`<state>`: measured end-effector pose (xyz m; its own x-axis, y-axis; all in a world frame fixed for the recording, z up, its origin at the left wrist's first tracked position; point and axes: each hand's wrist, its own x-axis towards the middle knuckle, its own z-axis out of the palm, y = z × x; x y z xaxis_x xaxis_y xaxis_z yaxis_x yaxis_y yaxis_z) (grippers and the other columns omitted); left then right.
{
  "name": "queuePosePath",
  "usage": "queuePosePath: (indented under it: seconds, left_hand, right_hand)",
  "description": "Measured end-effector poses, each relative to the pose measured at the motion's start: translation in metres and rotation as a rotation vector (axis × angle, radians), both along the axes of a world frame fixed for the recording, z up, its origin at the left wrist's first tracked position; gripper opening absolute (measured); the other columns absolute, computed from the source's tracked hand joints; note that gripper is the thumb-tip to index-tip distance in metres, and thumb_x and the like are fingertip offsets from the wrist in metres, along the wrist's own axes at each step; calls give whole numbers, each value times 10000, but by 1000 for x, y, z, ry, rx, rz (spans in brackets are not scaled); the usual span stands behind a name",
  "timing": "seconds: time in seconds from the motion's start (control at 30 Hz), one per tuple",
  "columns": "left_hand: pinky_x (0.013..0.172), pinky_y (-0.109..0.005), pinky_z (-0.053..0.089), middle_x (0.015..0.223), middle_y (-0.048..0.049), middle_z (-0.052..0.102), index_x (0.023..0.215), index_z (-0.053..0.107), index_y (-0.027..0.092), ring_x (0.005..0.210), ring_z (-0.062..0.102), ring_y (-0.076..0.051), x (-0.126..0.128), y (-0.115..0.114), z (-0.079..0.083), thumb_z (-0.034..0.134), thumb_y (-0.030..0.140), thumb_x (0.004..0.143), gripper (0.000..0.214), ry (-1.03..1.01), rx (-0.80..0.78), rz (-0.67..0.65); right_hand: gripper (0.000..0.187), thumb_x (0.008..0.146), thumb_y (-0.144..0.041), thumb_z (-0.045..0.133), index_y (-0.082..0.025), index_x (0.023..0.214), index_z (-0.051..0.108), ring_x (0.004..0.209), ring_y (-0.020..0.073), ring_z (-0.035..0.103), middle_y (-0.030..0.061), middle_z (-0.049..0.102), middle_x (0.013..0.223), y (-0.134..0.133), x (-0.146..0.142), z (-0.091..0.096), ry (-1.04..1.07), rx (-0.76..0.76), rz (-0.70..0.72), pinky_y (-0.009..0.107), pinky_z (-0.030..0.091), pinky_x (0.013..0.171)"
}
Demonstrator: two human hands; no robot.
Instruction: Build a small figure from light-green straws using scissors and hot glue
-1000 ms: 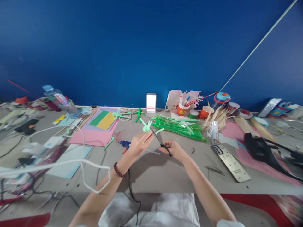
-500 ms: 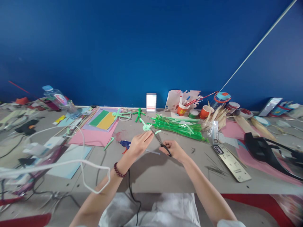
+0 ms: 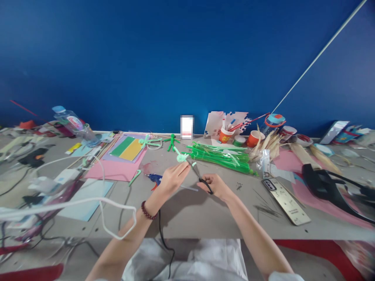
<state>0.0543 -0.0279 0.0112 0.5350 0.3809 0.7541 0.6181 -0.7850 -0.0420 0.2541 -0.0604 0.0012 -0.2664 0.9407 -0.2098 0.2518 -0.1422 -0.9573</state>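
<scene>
**Scissors and pale green piece, brought together between two hands over the tabletop**

We see the left hand reaching inward with its fingers drawn together, gripping the pale green fuzzy piece at their tips; the contact itself is partly hidden. The piece thus sits just beyond the fingers, probably so that its loops remain visible and uncrushed. The right hand is curled around the handles of the scissors, whose blades slant toward the piece and the left fingertips. We judge that this angle lets the blades reach the short pale green end beside them; whether they touch it we cannot tell. Both hands are over the tabletop, near its front edge, perhaps for steadiness.

Behind the scissors, we find the bundle of green stems, likely kept within reach. The blue glue gun lies beside the left hand, while the phone lies to the right, well apart from the blades.
</scene>
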Motion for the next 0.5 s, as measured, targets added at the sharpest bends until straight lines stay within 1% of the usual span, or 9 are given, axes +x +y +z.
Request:
queuePosePath:
  seconds: [0.13, 0.3, 0.4, 0.5]
  left_hand:
    - [627, -235, 492, 892, -89, 669, 969, 548, 142, 742, 649, -144, -1, 1, -2, 417, 82, 870, 176, 2, 11, -11]
    - [650, -251, 502, 921, -105, 673, 1018, 561, 139, 757, 652, -155, -1, 0, -2, 396, 95, 882, 218, 29, 20, -3]
    - [646, -247, 505, 929, -99, 676, 1011, 564, 137, 775, 649, -155, -1, -2, 0, 413, 77, 869, 216, 68, 50, -15]
    - [650, -246, 510, 931, -101, 675, 1034, 560, 141, 798, 652, -158, -1, -3, 1, 398, 71, 869, 241, 77, 56, -21]
  right_hand:
    - [465, 597, -546, 698, -190, 545, 404, 413, 57, 287, -73, 378, 413, -1, -1, 1, 11, -12, -11, 223, 186, 432]
    - [424, 636, -523, 686, -176, 561, 453, 415, 63, 346, -42, 478, 429, -1, -4, 0, 46, -23, 38, 217, 223, 432]
    - [409, 618, -513, 704, -173, 579, 480, 399, 59, 336, -49, 479, 420, 0, -4, 1, 39, -48, 50, 212, 217, 419]
    - [407, 625, -519, 695, -174, 594, 482, 402, 60, 342, -56, 470, 424, 0, -3, 1, 62, -43, 53, 209, 224, 420]
